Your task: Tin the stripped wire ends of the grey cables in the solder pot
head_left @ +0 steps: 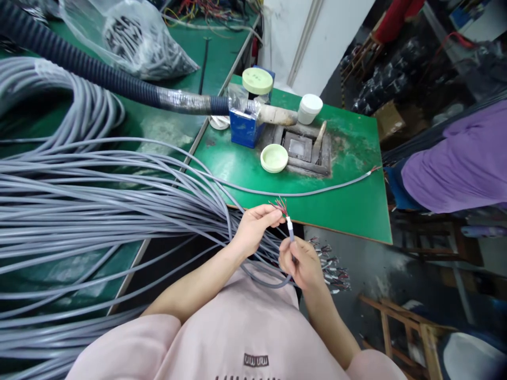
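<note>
My right hand (301,262) is closed around a grey cable (291,231) just below its white-wrapped end. From that end fan out several thin, mostly reddish wires (282,206). The fingertips of my left hand (259,224) pinch some of these wires from the left side. Both hands are over the front edge of the green table (344,211). Beneath and left of them runs a thick bundle of grey cables (130,206); its stripped ends (335,272) hang to the right of my right hand. A single grey cable (317,192) lies across the table, with bare wires at its tip.
A solder pot (300,146) is set into the table, a wooden-looking stick (319,140) on it. Around it are a pale green dish (274,158), a white lidded tub (309,108), a blue box (243,128) and a ribbed hose (130,84). At right stands a person in purple (459,158).
</note>
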The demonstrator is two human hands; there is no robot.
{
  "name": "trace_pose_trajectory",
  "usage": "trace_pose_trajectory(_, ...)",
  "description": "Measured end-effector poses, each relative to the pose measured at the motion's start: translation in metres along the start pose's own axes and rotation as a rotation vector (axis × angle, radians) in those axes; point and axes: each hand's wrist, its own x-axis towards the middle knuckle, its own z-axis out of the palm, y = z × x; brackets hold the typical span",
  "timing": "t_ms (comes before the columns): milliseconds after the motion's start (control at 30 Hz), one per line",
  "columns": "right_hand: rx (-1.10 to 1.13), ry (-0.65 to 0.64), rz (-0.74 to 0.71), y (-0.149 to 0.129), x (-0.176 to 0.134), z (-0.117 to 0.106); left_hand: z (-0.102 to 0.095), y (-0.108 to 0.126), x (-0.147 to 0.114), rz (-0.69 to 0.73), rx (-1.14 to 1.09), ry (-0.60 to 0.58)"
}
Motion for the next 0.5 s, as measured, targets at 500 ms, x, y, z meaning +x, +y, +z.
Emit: trace_pose_trajectory(500,-0.097,0.127,-0.024,0.006,0.005,0.006,-0.002,-0.018,-0.005,0.353,0.223,0.127)
